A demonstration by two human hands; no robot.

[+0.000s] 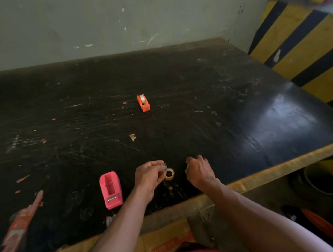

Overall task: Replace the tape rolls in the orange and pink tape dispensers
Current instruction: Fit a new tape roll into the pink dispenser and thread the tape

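Observation:
The pink tape dispenser (110, 189) lies near the table's front edge, its roll bay empty. Farther back at mid-table, the orange tape dispenser (143, 102) has a white roll in it. A yellowish tape roll (169, 174) lies flat on the table between my hands. My left hand (149, 177) pinches a small clear plastic piece (164, 165), perhaps a spool core, just above and left of the roll. My right hand (198, 171) hovers to the roll's right with curled fingers; something small shows at its fingertips, too unclear to name.
The black scratched table (199, 108) has a worn yellowish front edge. A red and white torn wrapper (21, 222) lies at front left. A yellow and black striped pillar (303, 45) stands at the right. Dark objects sit on the floor at lower right.

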